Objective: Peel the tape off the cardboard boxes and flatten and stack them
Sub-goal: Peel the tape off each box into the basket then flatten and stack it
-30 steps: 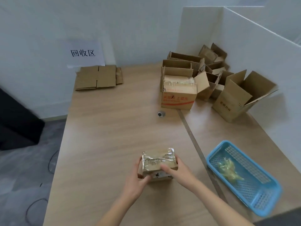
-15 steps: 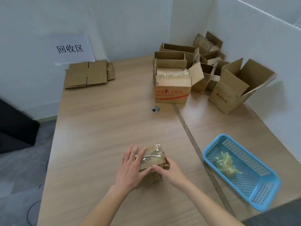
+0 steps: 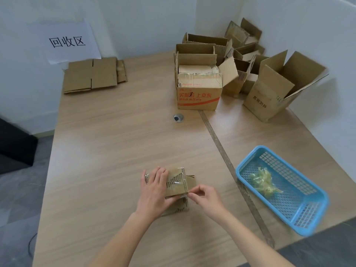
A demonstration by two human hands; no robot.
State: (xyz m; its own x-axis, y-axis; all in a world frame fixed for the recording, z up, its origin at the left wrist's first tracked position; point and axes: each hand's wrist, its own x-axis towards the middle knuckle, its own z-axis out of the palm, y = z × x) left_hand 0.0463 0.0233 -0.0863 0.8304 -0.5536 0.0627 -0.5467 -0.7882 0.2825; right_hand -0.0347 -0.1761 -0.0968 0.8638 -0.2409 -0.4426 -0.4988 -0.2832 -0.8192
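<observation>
Small taped box [image 3: 176, 183] near the surface's [image 3: 115, 151] front edge; left hand [image 3: 154, 191] flat on top, bracing; right hand [image 3: 206, 195] pinching tape [image 3: 189, 192] at its corner

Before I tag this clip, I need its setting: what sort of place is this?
Probably an office corner set up for cardboard recycling: a wall sign reading 回收区 (recycling area), flattened cardboard stacked beneath it, opened boxes piled in the desk's far corner.

Our left hand [image 3: 154, 191] lies flat, fingers spread forward; our right hand [image 3: 207, 196] pinches, thumb meeting forefinger.
</observation>
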